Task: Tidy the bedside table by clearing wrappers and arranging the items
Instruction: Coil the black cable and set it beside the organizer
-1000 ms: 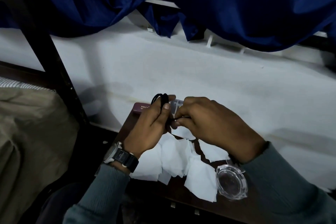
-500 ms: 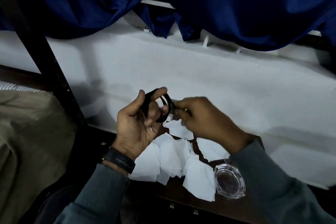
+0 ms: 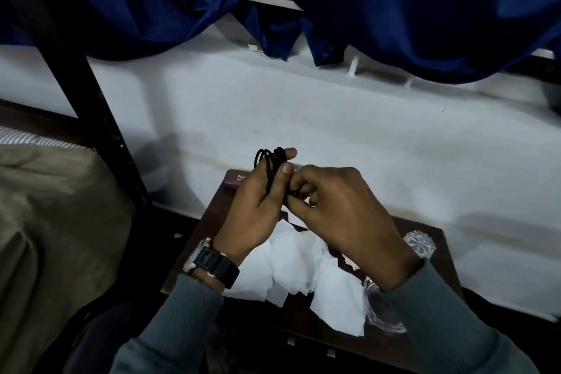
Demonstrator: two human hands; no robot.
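Over the bedside table (image 3: 437, 240) and its white wrappers (image 3: 291, 270), the left hand (image 3: 258, 206) gripped a coiled black cord (image 3: 271, 165) while the right hand (image 3: 340, 209) pinched its end.

One head-worn camera looks forward and down from close above the bedside table (image 3: 211, 218) by the wall (image 3: 334, 118).

Dim, bluish cast; soft focus, edges warped.

Two hands (image 3: 255, 206) (image 3: 343, 209), one black cord (image 3: 273, 161), two glass pieces (image 3: 420, 244) (image 3: 382, 319), one maroon case (image 3: 238, 179).
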